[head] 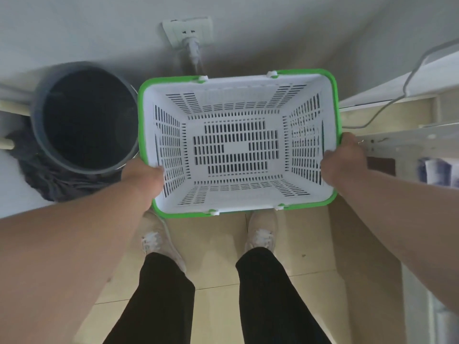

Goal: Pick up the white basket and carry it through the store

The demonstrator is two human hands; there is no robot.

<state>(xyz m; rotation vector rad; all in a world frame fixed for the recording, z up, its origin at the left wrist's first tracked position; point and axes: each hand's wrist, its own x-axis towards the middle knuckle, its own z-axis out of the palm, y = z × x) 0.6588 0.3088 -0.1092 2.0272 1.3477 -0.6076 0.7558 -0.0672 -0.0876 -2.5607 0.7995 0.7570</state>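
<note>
So the big thing here is the white basket (237, 142), the slotted plastic kind with a green rim, and it's sitting dead centre between the two grips with its long axis running straight from one hand to the other. It's empty, open side up, roughly level, and it looks lifted clear of the tiled floor (218, 306), hanging out in front over the person's shoes.

Just off the left-hand end of it there's a dark grey bucket (84, 117), close enough that it looks almost touching that end. Off the right-hand end is a white shelf frame (402, 135), also near. Wall socket (191, 31) is straight beyond the far side.

Left hand (142, 180) is clamped on the near corner of its short end, thumb inside the wall. Right hand (344, 160) is closed over the rim at the opposite short end, a bit further away from the body. Both are equally on it, neither nearer.

My guess: with the bucket and shelf boxing in both ends, carrying it off means backing straight toward the body, not swinging it sideways.
</note>
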